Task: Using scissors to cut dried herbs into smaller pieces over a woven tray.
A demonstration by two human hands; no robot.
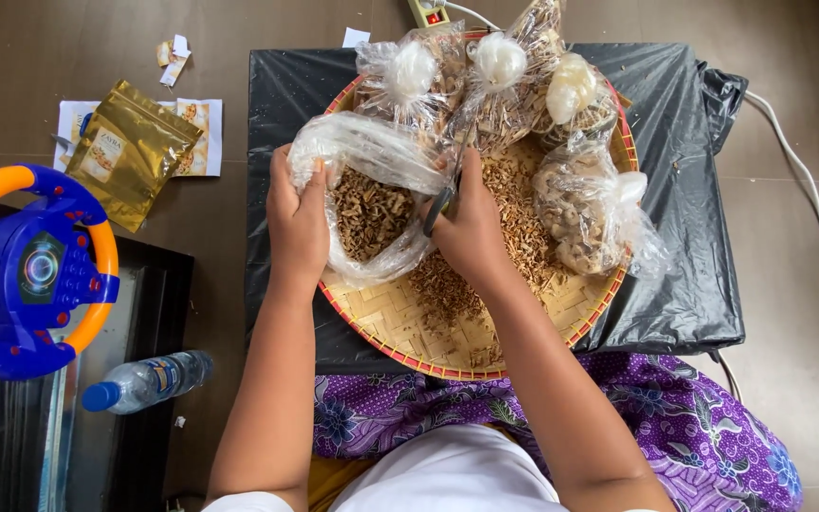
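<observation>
A round woven bamboo tray with a red rim rests on a surface covered in black plastic. Loose dried brown pieces lie on the tray. My left hand pinches the rim of a clear plastic bag partly filled with the dried pieces. My right hand is over the bag's mouth and grips a metal spoon handle that dips into it. Several tied, filled clear bags sit along the tray's far side, and one more lies at the right.
A gold foil pouch lies on papers at the left. A blue and orange toy steering wheel and a water bottle rest on a dark glass surface. A white cable runs along the floor at the right. Purple patterned cloth covers my lap.
</observation>
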